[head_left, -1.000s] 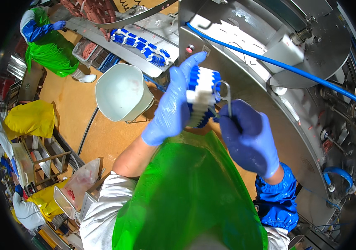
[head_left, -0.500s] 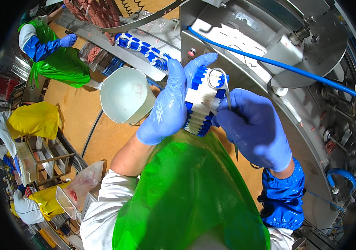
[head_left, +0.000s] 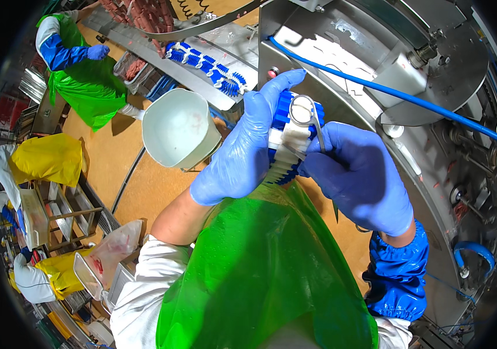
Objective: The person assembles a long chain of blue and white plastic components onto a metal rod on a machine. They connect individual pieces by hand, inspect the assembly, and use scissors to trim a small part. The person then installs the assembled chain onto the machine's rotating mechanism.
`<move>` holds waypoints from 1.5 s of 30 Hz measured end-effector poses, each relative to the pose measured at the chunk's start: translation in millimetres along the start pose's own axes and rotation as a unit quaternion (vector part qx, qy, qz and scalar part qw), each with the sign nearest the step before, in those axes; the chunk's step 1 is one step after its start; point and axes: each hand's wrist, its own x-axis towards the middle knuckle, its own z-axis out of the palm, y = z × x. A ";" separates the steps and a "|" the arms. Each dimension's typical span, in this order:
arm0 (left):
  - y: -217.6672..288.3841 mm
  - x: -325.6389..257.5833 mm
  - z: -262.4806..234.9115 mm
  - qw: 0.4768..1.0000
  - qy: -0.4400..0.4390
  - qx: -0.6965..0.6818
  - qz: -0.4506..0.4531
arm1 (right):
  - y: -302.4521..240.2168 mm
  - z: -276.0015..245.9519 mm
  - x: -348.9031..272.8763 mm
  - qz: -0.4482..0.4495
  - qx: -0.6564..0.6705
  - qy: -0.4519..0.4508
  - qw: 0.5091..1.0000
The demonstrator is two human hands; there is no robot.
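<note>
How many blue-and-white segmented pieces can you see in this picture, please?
2. One blue-and-white piece is gripped between the left hand and right hand at centre. The second piece lies on the steel conveyor frame above. Others may be hidden.

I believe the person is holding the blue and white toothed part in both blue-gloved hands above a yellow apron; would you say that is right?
Not quite. The head view shows the apron under the hands is green, not yellow. The rest stands: the left hand and the right hand, both in blue gloves, hold the blue and white toothed part between them.
</note>
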 end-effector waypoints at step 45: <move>-30.7 15.0 -28.1 0.988 -0.054 -0.106 -0.100 | 19.1 -8.9 20.5 0.007 0.074 -0.019 0.997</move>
